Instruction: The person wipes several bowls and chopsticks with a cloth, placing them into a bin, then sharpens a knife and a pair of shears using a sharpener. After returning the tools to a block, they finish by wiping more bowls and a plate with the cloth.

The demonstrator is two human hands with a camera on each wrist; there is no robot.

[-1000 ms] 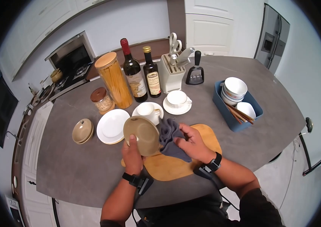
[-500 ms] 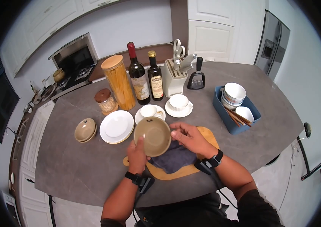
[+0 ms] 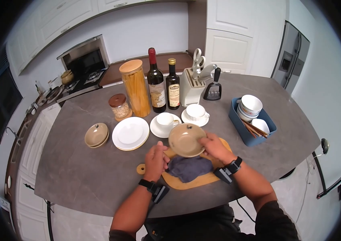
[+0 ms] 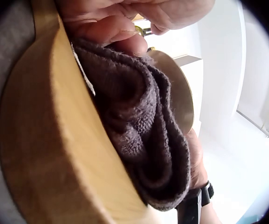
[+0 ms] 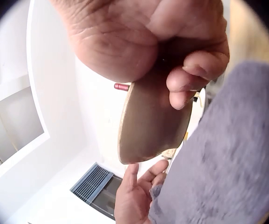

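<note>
My right hand (image 3: pixel 217 147) grips a shallow tan bowl (image 3: pixel 186 139) by its right rim, thumb on the inside. The bowl hangs over the far part of a wooden cutting board (image 3: pixel 182 185), its inside facing up and toward me. Under it a crumpled dark grey cloth (image 3: pixel 189 168) lies on the board. Left of the cloth, my left hand (image 3: pixel 155 161) holds nothing, and its fingers are loosely bent. In the left wrist view those fingers are right beside the folded cloth (image 4: pixel 139 116). From the right wrist view, the bowl's underside (image 5: pixel 155 121) shows below my right fingers.
Two stacked tan bowls (image 3: pixel 97 135) and white plates (image 3: pixel 130 133) stand at the left. Two cups on saucers, including one cup (image 3: pixel 195 112), sit beyond the board. Bottles, a pasta jar (image 3: pixel 136 90) and a knife block (image 3: pixel 191 88) line the back. A blue bin (image 3: pixel 242 134) holds bowls and chopsticks.
The grey cloth has gone from my right hand onto the board. The bowl has passed from my left hand to my right and moved rightward; my left hand has let go.
</note>
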